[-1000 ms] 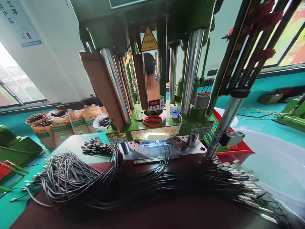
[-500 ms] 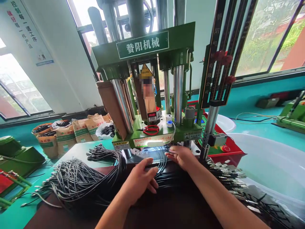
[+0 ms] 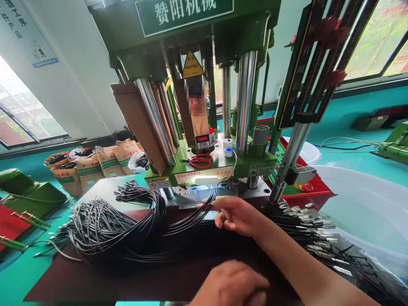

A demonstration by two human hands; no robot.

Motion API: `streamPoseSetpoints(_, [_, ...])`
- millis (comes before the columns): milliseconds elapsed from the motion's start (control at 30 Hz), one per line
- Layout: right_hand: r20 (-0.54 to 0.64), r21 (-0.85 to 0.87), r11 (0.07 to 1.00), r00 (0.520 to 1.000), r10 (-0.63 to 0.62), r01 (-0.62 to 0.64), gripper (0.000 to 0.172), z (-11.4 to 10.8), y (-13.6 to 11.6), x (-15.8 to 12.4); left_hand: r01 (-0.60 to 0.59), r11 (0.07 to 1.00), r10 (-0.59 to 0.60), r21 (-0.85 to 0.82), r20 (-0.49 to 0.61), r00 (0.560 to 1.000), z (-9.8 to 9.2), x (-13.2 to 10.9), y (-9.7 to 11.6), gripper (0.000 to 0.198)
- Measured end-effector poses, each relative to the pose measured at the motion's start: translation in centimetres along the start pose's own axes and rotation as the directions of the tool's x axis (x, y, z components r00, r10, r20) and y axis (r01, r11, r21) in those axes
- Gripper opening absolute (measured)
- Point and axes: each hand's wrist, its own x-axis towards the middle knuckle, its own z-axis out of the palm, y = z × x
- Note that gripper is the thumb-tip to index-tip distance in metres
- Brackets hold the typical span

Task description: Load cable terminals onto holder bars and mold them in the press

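Note:
Several thin black cables (image 3: 193,220) run out from under the green press (image 3: 212,170) and curve down to the left across the dark tabletop. At these cables, close to the press's metal plate, is my right hand (image 3: 236,216). Its index finger is stretched out against them, while the other fingers bend loosely with nothing visible between them. My left hand (image 3: 234,282) is low at the bottom of the view, apart from the cables and over the near part of the table. Its fingers look bent, but blur and the angle hide whether they hold anything.
A thick bundle of cables (image 3: 98,227) lies on the left, and cables with metal ends (image 3: 318,231) lie on the right. Red-handled snips (image 3: 201,160) and a blue-and-white tape roll (image 3: 228,152) rest on the press. Beyond stand paper sacks (image 3: 89,168) and a white tub (image 3: 353,199).
My left hand has moved away from the cables, down and right toward the view's bottom. My right hand has shifted slightly left, its index finger now on the cables. The camera has moved closer.

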Motion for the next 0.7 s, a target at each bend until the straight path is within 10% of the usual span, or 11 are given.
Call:
streamPoseSetpoints(267, [0.095, -0.368, 0.919, 0.989, -0.114, 0.142, 0.038, 0.2, -0.1, -0.5, 0.315, 0.831, -0.282, 0.459, -0.140, 0.949, -8.5, -1.0, -6.7, 0.039])
streamPoseSetpoints(467, [0.041, -0.997, 0.047, 0.952, -0.304, 0.058, 0.026, -2.1, -0.2, -0.6, 0.345, 0.781, -0.388, 0.520, -0.028, 0.921, -10.2, -1.7, -7.6, 0.044])
streamPoseSetpoints(700, [0.100, -0.991, -0.112, 0.971, -0.219, 0.077, 0.033, -2.1, 0.2, -0.5, 0.318, 0.848, -0.379, 0.424, 0.065, 0.923, -11.8, 0.0, -7.2, 0.029])
